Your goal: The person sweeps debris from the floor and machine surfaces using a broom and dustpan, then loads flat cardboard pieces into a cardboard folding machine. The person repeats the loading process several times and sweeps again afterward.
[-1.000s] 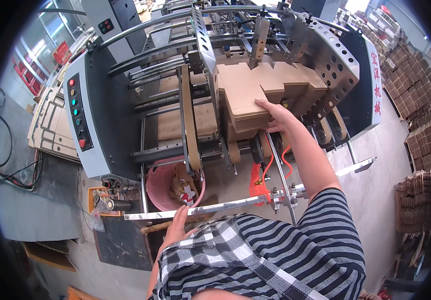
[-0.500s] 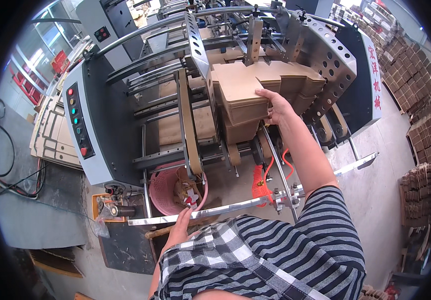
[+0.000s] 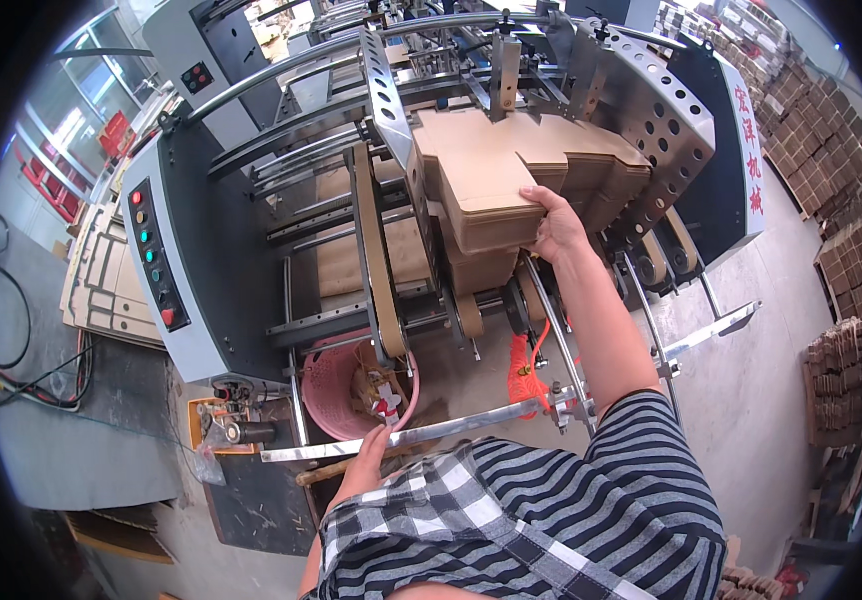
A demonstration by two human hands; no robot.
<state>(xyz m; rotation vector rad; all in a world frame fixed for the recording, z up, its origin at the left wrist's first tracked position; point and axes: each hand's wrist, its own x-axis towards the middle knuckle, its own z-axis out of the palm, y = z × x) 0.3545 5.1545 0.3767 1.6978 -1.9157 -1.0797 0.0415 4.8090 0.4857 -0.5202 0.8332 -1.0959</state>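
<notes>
Cardboard blanks (image 3: pixel 491 185) sit in a tall brown stack on the feeder of the grey machine (image 3: pixel 201 240), leaning between its perforated side plates, and our right hand (image 3: pixel 554 225) presses against the stack's near right corner. The fingers of that hand curl over the front edge of the top sheets with the thumb underneath, so they are clamped on the blanks, not resting loose. The stack lies directly under and ahead of those fingers, touching them, with the lower sheets running down toward the feed belts and rollers (image 3: pixel 471 310) just below the wrist.

We judge the main risk to be the hand's closeness to those rollers: if the wrist drops while the stack is squared, a finger or the striped sleeve (image 3: pixel 601 500) could meet moving parts. A crooked push could also skew the top sheets, and they might jam or slide off the side.

Our left hand (image 3: pixel 369 452) is low, by the long metal rail (image 3: pixel 421 435) at the machine's front, its fingers closed lightly on the rail's edge as far as we can tell. Just beyond it stands a pink basket (image 3: pixel 336 385) of scraps. Brown bundles (image 3: pixel 851 250) are piled on the floor far to the right.
</notes>
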